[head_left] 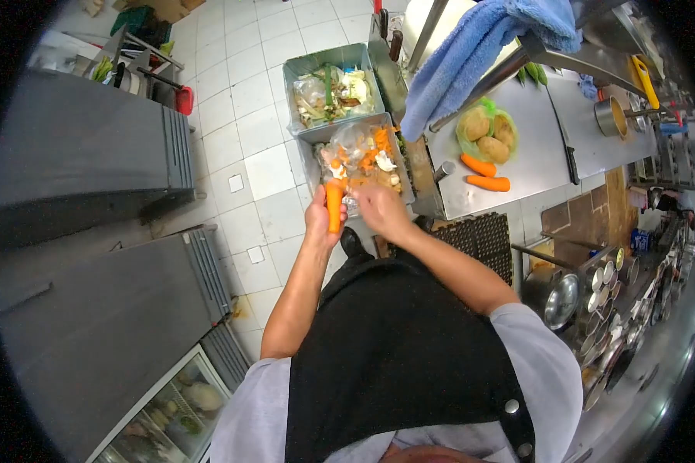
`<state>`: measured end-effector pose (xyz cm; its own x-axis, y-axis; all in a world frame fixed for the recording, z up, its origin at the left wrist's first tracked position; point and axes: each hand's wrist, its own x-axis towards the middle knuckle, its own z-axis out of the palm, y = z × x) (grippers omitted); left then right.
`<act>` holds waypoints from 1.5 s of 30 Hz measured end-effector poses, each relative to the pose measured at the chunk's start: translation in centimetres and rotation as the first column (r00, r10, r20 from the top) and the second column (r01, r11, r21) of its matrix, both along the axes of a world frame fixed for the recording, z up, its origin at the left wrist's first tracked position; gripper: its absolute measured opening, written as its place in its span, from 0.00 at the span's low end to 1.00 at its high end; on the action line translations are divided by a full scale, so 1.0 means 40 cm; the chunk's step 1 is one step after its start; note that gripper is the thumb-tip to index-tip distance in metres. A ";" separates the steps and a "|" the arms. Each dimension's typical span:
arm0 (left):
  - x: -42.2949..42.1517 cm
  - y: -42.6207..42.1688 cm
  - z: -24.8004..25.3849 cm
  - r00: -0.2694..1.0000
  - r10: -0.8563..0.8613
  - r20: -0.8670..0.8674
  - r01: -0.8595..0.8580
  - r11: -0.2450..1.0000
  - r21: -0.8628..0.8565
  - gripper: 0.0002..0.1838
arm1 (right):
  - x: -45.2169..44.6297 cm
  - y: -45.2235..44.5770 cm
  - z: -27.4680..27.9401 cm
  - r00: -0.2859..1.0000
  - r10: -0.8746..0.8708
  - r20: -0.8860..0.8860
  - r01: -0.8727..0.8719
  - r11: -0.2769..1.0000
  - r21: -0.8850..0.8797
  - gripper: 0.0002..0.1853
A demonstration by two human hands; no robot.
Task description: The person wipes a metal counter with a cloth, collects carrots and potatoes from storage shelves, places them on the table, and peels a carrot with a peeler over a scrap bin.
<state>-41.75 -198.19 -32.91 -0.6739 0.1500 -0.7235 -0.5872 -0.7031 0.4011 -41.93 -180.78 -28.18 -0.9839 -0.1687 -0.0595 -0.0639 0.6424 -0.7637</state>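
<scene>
An orange carrot (333, 207) is in my left hand (318, 219), held roughly upright with the fingers wrapped round it. Just to its right, my right hand (379, 209) is closed, fingers curled in beside the carrot's upper part. Motion blur hides what it holds, if anything. Both hands are over the near edge of a grey bin (307, 158) containing orange peelings, plastic and other scraps. On the steel worktop (510, 193) to the right lie two orange carrots, one (478, 164) above the other (488, 184).
Beyond the near bin stands a second scrap bin (288, 85). A green bag of potatoes (486, 133) and a long knife (568, 154) lie on the worktop. A blue towel (471, 54) hangs from the rail above. Grey cabinets (93, 139) line the left; pots (561, 299) stand right.
</scene>
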 end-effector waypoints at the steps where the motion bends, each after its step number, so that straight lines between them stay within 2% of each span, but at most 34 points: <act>1: -0.003 -0.004 -0.011 1.000 0.000 -0.001 0.000 0.999 0.035 0.21 | 0.041 -0.015 0.022 0.998 0.006 -0.061 -0.008 0.999 -0.032 0.15; 3: -0.003 -0.014 -0.030 1.000 -0.004 -0.001 0.004 0.995 0.103 0.21 | 0.051 -0.014 0.020 0.980 0.039 -0.194 -0.063 0.991 -0.119 0.17; 6: 0.001 -0.007 0.000 0.999 -0.019 -0.031 0.025 0.974 0.225 0.21 | -0.045 0.035 -0.079 0.999 -0.045 -0.001 0.045 0.998 -0.049 0.16; 7: -0.005 -0.008 0.003 0.999 -0.017 -0.037 0.024 0.980 0.195 0.20 | -0.050 0.036 -0.068 0.997 -0.065 0.050 0.066 0.998 -0.017 0.16; 10: -0.007 0.004 -0.003 0.999 -0.003 -0.048 0.008 0.993 0.114 0.19 | 0.033 0.012 0.043 0.987 -0.033 -0.156 0.005 0.984 -0.180 0.16; 12: -0.013 -0.005 -0.022 0.997 -0.005 -0.077 0.008 0.999 0.045 0.18 | 0.054 0.011 -0.028 0.987 0.000 -0.164 -0.009 0.998 -0.054 0.15; 14: -0.005 -0.008 -0.025 0.990 -0.066 -0.126 0.066 0.998 -0.006 0.18 | 0.003 0.022 -0.104 0.996 0.005 -0.090 -0.012 0.997 -0.082 0.14; 15: -0.001 -0.006 -0.009 0.985 -0.097 -0.140 0.094 0.995 -0.025 0.18 | -0.028 0.031 -0.152 0.996 -0.078 0.032 0.077 0.997 0.019 0.14; 16: -0.001 -0.008 0.008 0.980 -0.132 -0.150 0.126 0.991 -0.048 0.18 | -0.029 0.037 -0.144 0.998 -0.065 -0.025 0.065 0.998 -0.017 0.14; 18: -0.011 0.004 0.040 0.991 -0.085 -0.107 0.077 0.994 -0.072 0.19 | -0.033 0.048 -0.096 0.990 -0.040 -0.133 0.030 0.996 -0.078 0.14; 19: -0.011 0.011 0.047 0.995 -0.060 -0.083 0.054 0.995 -0.081 0.19 | -0.007 0.039 -0.076 0.989 -0.014 -0.144 0.005 0.998 -0.062 0.14; 21: -0.015 -0.011 0.021 0.986 -0.122 -0.116 0.117 0.992 -0.050 0.19 | 0.058 0.010 -0.043 0.985 0.037 -0.171 -0.041 0.999 -0.023 0.15; 24: -0.010 -0.019 0.000 0.983 -0.148 -0.112 0.141 0.988 -0.066 0.21 | -0.006 0.000 -0.053 0.989 -0.015 0.148 0.007 0.998 0.054 0.14; 25: -0.009 -0.018 0.006 0.984 -0.148 -0.100 0.140 0.987 -0.082 0.21 | -0.017 0.005 -0.054 0.996 -0.016 0.083 0.014 0.999 0.031 0.15; 28: -0.009 -0.015 0.018 0.997 -0.061 -0.051 0.065 0.993 0.096 0.22 | -0.030 0.015 -0.053 0.994 -0.036 -0.103 0.032 0.999 -0.043 0.16; 31: -0.014 -0.034 -0.036 0.999 -0.049 -0.004 0.050 0.993 0.111 0.23 | 0.047 -0.015 -0.003 0.961 0.008 -0.278 -0.008 1.000 0.003 0.17; 34: -0.016 -0.029 -0.027 0.998 -0.050 -0.048 0.057 0.988 0.142 0.22 | -0.047 0.024 -0.109 0.989 0.025 0.149 -0.035 0.997 0.065 0.15; 37: -0.024 -0.002 0.044 1.000 -0.028 -0.004 0.028 1.000 -0.012 0.22 | -0.023 0.021 -0.081 0.997 -0.034 -0.073 0.030 0.998 -0.053 0.15; 40: -0.025 -0.017 0.019 0.995 -0.099 0.008 0.100 0.988 -0.118 0.22 | 0.061 0.000 -0.028 0.995 0.078 -0.055 -0.080 0.996 -0.026 0.15; 41: -0.024 -0.015 0.019 0.994 -0.109 -0.014 0.107 0.987 -0.119 0.22 | 0.052 -0.005 -0.008 0.997 0.056 -0.044 -0.057 0.998 -0.025 0.15; 43: -0.015 -0.018 0.027 0.991 -0.121 -0.060 0.112 0.986 -0.125 0.22 | -0.020 0.008 -0.107 0.998 0.037 0.045 -0.037 0.999 0.014 0.14; 44: -0.016 -0.016 0.041 0.995 -0.096 -0.042 0.093 0.994 -0.065 0.21 | -0.046 0.005 -0.120 0.996 0.024 0.090 -0.027 0.999 0.031 0.13; 45: -0.016 -0.012 0.053 0.997 -0.077 -0.021 0.076 0.997 -0.005 0.21 | -0.038 0.006 -0.131 0.999 0.014 0.034 -0.013 1.000 -0.020 0.13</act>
<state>-42.40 -198.66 -30.79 -0.6757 0.1984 -0.7100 -0.6305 -0.6545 0.4172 -43.46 -180.53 -33.41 -0.9789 -0.1836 -0.0892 -0.0467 0.6266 -0.7779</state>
